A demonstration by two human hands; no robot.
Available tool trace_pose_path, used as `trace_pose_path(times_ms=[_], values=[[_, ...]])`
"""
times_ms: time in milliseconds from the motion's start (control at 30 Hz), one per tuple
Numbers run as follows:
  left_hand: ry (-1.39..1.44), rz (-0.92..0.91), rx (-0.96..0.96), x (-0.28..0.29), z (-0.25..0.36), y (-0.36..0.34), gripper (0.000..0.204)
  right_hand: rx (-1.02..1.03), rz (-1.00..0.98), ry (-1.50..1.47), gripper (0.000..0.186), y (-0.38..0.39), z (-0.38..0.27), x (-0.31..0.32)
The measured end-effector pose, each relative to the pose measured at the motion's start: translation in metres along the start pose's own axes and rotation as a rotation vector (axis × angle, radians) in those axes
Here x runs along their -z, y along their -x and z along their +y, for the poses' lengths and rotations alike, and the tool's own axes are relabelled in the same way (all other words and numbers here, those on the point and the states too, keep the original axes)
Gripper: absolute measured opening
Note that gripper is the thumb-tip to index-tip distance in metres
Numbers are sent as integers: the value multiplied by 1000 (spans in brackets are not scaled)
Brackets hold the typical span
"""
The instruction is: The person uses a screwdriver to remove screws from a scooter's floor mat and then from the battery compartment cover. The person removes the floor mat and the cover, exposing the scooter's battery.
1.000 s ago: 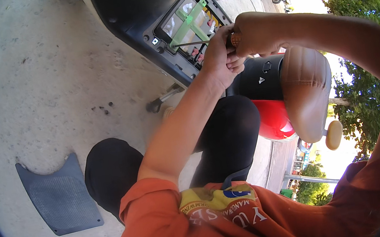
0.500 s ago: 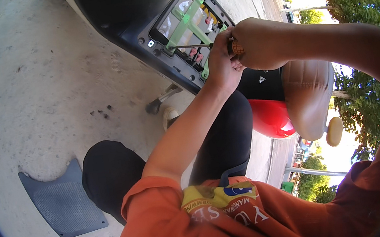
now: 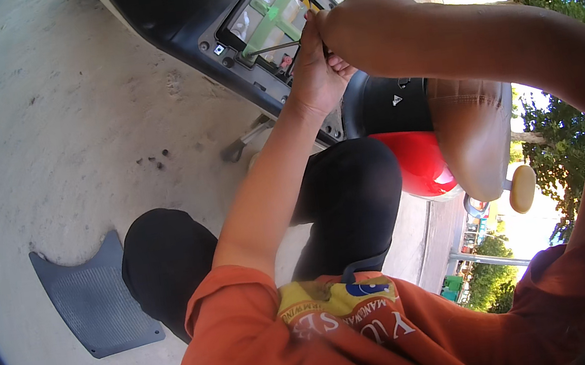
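Observation:
A screwdriver (image 3: 276,48) has its thin shaft lying across the opening of a scooter's footwell. Its tip meets the lower left end of a light green bracket (image 3: 274,13), where a fastener is too small to make out. My left hand (image 3: 320,72) is closed around the screwdriver near the front of its handle, thumb along it. Behind it, my right hand (image 3: 364,25) is wrapped round the handle, which it hides. Under the bracket, wires and a pink-red connector (image 3: 286,63) partly show inside the grey frame (image 3: 267,90).
A dark ribbed floor mat (image 3: 97,297) lies on the concrete at the left. Several small dark pieces (image 3: 156,158) are on the ground below the scooter. The brown seat (image 3: 471,137) and a red body panel (image 3: 414,163) stand right of my knees.
Both hands and the scooter opening sit higher and further left in the picture. The orange handle, visible before, is now hidden by my right hand. The tip stays at the bracket's end.

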State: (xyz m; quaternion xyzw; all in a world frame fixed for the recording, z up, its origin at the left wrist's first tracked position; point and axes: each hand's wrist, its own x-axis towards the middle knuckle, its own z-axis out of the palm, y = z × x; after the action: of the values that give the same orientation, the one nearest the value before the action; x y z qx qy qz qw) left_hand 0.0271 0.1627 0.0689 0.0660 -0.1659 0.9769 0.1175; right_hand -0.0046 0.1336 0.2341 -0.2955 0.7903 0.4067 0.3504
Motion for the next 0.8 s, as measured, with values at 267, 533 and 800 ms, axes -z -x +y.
trace_pose_path(times_ms=[267,533,800], values=[[-229,-23,22,5,7,10,61,-394,-219,-1083,33,14,3,14],[-56,159,142,-25,22,18,58,-205,-178,-548,26,-4,6,24],[-73,42,90,-5,28,16,46,133,229,490,22,-2,13,7]])
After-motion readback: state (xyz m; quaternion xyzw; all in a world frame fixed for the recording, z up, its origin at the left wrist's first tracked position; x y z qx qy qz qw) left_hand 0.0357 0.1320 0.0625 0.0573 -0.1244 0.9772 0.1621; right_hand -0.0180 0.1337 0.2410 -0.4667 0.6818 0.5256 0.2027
